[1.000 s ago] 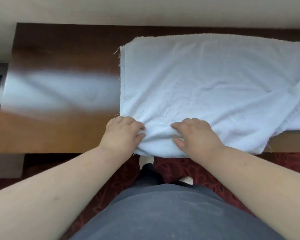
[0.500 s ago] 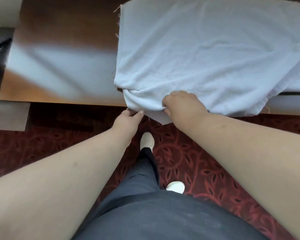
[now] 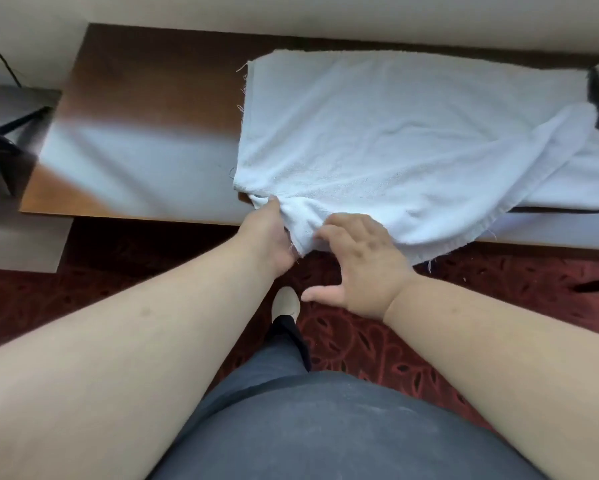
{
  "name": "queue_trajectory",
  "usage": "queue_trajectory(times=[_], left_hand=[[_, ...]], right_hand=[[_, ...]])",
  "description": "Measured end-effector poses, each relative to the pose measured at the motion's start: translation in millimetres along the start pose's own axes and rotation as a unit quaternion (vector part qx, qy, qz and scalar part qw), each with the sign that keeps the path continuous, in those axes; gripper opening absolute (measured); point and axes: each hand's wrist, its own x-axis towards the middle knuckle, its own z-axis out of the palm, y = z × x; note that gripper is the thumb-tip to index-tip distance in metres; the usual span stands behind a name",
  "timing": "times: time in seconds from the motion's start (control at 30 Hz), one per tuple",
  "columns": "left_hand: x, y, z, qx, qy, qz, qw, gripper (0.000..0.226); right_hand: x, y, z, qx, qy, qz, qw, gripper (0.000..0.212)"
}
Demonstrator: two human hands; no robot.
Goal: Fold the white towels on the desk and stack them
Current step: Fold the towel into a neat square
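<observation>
A large white towel [image 3: 395, 133] lies spread over the right half of the dark wooden desk [image 3: 145, 109], its near edge hanging over the front. A second layer of white cloth [image 3: 578, 181] shows under its right side. My left hand [image 3: 268, 237] grips the towel's near-left corner, bunched at the desk's front edge. My right hand [image 3: 356, 261] hovers just right of that corner with fingers spread and relaxed, its fingertips at the hanging edge, holding nothing.
The desk's left half is bare and glossy. A pale wall [image 3: 325, 12] runs behind the desk. A grey unit with a black frame [image 3: 3, 140] stands at the left. Red patterned carpet [image 3: 464, 306] and my feet lie below.
My right hand has let go of the towel's edge and opened, pulling back slightly. My left hand keeps its hold on the bunched corner. The camera has tilted up.
</observation>
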Motion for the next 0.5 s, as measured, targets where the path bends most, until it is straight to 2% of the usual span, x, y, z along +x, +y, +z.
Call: queue_trajectory(times=[0.07, 0.13, 0.2, 0.3, 0.37, 0.47, 0.5], left_hand=[[-9, 7, 7, -0.051, -0.019, -0.021, 0.998, 0.054], [-20, 11, 13, -0.090, -0.030, -0.045, 0.994, 0.051], [-30, 14, 19, -0.126, -0.028, -0.068, 0.989, 0.049], [-38, 16, 28, -0.146, -0.052, -0.080, 0.985, 0.048], [-41, 21, 34, -0.136, -0.069, -0.101, 0.983, 0.049], [-38, 43, 40, -0.084, -0.072, -0.102, 0.989, 0.057], [-38, 53, 42, -0.043, -0.074, -0.098, 0.991, 0.060]], right_hand=[[-14, 2, 5, -0.084, 0.011, -0.029, 0.996, 0.099], [-17, 8, 5, -0.152, -0.035, 0.005, 0.988, 0.109], [-11, 16, 2, -0.174, -0.070, 0.057, 0.981, 0.111], [11, 20, -12, -0.143, -0.014, 0.076, 0.987, 0.105], [34, 19, -22, -0.120, 0.049, 0.072, 0.989, 0.090], [75, 24, -44, -0.052, 0.034, 0.097, 0.993, 0.048], [86, 25, -51, -0.009, 0.023, 0.110, 0.994, 0.041]])
